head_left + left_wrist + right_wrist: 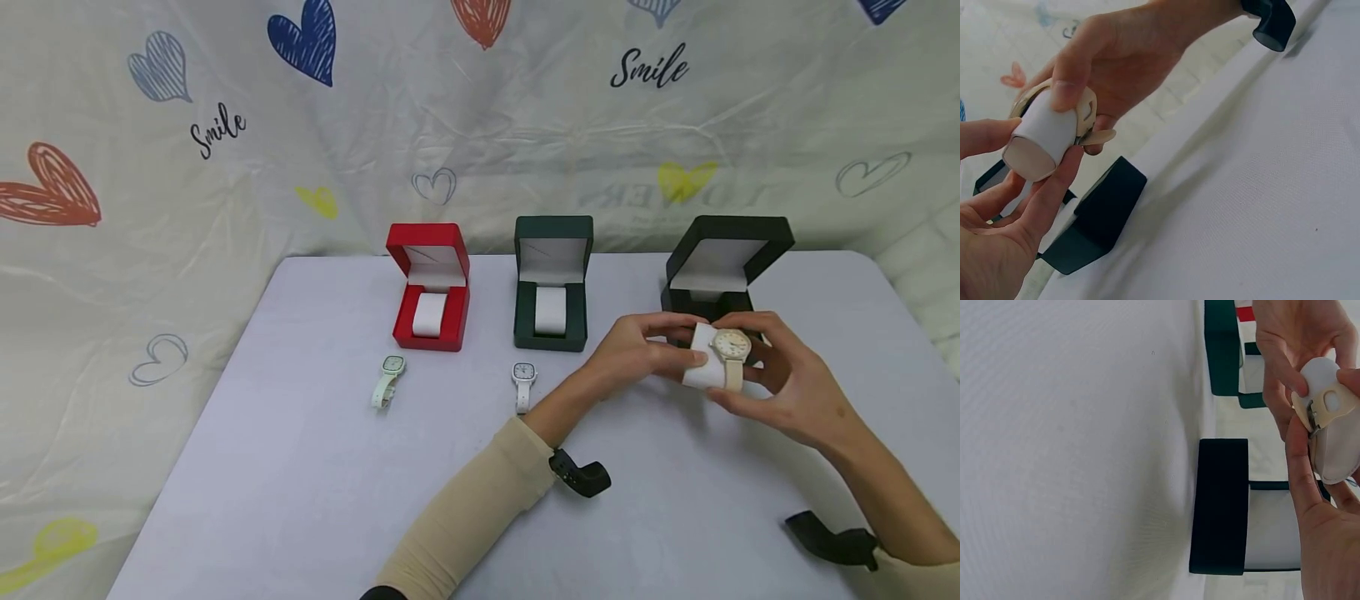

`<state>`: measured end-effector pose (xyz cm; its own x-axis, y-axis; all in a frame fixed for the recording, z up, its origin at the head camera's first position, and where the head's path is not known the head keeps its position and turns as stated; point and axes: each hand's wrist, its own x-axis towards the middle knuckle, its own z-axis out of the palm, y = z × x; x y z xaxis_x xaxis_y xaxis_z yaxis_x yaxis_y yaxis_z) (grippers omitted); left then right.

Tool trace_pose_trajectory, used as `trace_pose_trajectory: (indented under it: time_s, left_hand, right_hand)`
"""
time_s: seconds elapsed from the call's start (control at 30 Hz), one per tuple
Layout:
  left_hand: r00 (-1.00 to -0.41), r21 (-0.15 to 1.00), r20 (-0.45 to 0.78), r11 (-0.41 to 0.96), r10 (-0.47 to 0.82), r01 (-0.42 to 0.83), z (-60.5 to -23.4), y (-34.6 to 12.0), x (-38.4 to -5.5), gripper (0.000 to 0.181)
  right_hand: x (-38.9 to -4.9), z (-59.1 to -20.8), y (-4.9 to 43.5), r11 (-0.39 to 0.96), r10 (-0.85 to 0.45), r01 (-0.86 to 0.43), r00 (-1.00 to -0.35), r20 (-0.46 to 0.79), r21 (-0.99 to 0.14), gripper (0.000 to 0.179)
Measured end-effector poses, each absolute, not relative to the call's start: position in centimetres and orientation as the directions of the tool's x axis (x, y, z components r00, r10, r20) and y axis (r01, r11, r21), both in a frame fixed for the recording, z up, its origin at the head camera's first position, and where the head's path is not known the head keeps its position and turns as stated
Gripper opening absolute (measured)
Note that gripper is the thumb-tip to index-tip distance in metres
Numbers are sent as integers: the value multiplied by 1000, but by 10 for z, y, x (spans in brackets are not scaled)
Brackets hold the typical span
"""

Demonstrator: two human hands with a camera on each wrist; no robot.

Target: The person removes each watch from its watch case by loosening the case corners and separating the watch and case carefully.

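Observation:
In the head view, both hands hold a white watch cushion (702,367) above the table, in front of the open black box (727,242). Around the cushion lies a watch (731,346) with a round face and cream strap. My left hand (637,350) pinches the cushion's bare end between thumb and fingers. From the other side my right hand (802,387) grips the watch and cushion. A loose strap tip (1101,137) juts out in the left wrist view. The metal buckle (1314,417) shows in the right wrist view; whether it is fastened I cannot tell.
An open red box (429,287) and an open green box (552,283), each with a white cushion inside, stand along the table's back edge. Before them lie a pale green watch (386,382) and a white watch (523,385), the latter near my left forearm.

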<state>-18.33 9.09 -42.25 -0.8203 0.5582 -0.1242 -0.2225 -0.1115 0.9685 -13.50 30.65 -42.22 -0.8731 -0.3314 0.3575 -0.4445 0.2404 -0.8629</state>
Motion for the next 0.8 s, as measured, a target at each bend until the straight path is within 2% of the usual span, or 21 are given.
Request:
trace_pose_trajectory:
  time_s: [0.23,0.37,0.6,0.8]
  left_hand:
    - [-810,966,-115,-125,575,-226,-423,90,-183,43]
    - [-812,967,-113,-124,572,-221,-423,91,-182,43]
    - [-820,975,-116,-93,560,-201,-422,92,-180,42]
    - [-823,974,-101,-113,559,-197,-422,92,-180,42]
  right_hand:
    - [-134,-422,304,291,-299,-419,-894,334,-860,89]
    - [-135,-423,304,238,-295,-414,-893,341,-879,89]
    - [-138,-428,304,68,-314,-430,-866,390,-900,81]
    - [-140,-431,303,30,-318,-453,-850,421,-891,84]
